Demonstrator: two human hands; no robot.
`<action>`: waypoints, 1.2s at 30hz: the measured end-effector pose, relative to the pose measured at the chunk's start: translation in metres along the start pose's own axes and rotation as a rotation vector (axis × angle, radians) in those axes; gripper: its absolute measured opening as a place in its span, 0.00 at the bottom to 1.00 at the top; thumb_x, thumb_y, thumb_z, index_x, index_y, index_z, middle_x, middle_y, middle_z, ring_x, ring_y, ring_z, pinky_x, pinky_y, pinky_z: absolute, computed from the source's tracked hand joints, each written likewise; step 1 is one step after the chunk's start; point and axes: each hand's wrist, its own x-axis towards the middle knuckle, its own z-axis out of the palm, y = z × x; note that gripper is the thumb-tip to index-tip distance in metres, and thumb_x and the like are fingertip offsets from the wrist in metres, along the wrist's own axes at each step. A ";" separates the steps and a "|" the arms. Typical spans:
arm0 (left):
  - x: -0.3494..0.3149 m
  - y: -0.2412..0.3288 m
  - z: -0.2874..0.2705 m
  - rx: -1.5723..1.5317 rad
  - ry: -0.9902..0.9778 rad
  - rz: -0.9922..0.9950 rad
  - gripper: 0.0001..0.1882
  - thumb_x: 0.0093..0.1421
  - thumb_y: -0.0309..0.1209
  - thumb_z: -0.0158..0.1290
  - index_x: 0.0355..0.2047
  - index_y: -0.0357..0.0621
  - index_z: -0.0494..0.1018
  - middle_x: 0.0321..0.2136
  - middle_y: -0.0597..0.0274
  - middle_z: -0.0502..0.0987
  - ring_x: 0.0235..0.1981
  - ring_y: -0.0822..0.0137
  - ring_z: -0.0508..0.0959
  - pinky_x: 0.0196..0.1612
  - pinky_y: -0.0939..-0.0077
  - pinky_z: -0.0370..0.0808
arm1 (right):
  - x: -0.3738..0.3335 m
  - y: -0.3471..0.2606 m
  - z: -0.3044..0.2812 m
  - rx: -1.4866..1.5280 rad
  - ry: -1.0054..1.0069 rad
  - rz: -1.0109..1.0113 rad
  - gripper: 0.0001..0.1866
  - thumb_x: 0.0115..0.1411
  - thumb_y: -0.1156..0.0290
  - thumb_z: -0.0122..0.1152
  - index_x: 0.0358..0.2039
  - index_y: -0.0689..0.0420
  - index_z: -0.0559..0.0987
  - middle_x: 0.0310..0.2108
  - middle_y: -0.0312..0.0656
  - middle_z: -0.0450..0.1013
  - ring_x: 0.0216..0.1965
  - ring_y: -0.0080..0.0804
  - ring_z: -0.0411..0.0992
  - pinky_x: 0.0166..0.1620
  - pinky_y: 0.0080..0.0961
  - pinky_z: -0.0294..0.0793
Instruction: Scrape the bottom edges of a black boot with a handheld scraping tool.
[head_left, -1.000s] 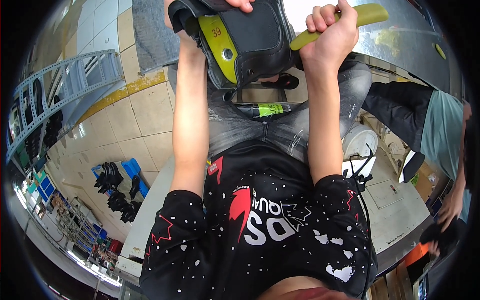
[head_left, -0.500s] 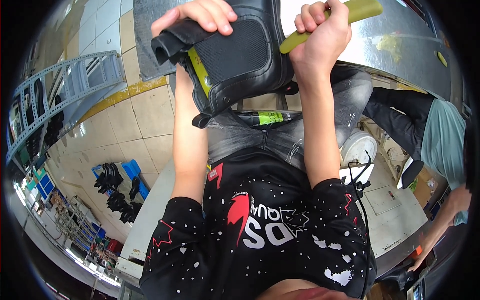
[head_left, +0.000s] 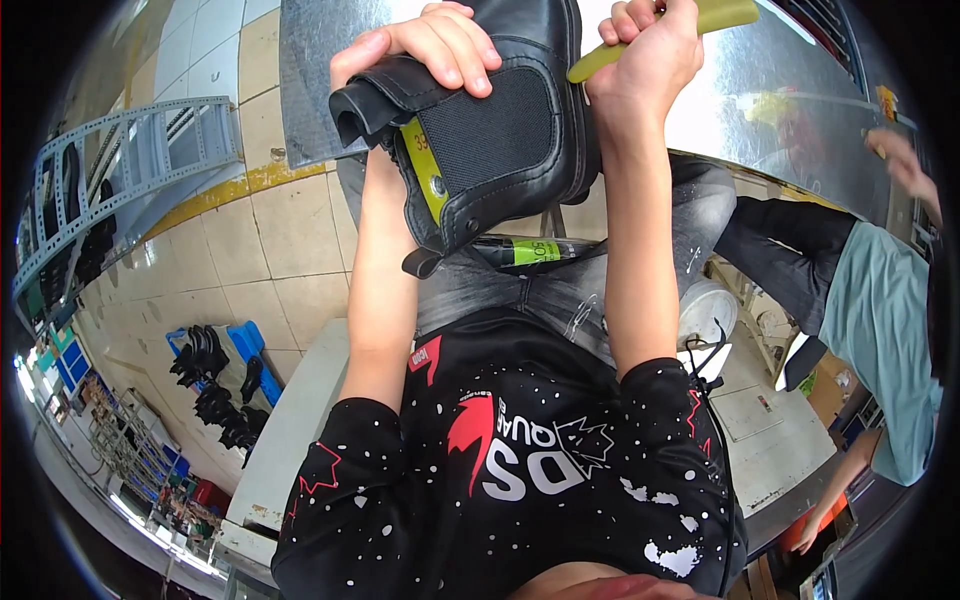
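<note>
My left hand [head_left: 430,48] is closed over the shaft of a black ankle boot [head_left: 500,125], its fingers lying on the leather. The boot has a ribbed elastic side panel and a pull loop at its opening. Inside that opening shows a yellow-green shoe last [head_left: 424,172]. In my right fist [head_left: 655,60] is a flat yellow-green strip [head_left: 722,17], tapered at one end; what it is I cannot tell. Its tapered end meets or lies very close to the boot's sole edge. The boot's toe is cut off by the upper picture edge.
A metal-topped table [head_left: 745,100] lies beyond my hands. At right stands another person in a teal shirt [head_left: 885,300], one hand over the table. Black boots sit by a blue crate [head_left: 255,360] on the tiled floor at left, below a metal rack [head_left: 130,165]. A white bucket [head_left: 707,312] stands right.
The boot has shifted slightly right and down in the picture, my left hand with it. The strip has moved slightly up. The other person's hand has appeared over the table's right side.
</note>
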 end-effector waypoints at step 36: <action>0.006 0.011 0.009 0.094 -0.010 -0.073 0.27 0.64 0.41 0.29 0.17 0.48 0.73 0.18 0.56 0.80 0.29 0.59 0.77 0.58 0.64 0.61 | 0.040 0.011 0.005 -0.072 -0.160 -0.180 0.12 0.66 0.67 0.51 0.29 0.54 0.60 0.18 0.31 0.55 0.17 0.20 0.56 0.22 0.23 0.60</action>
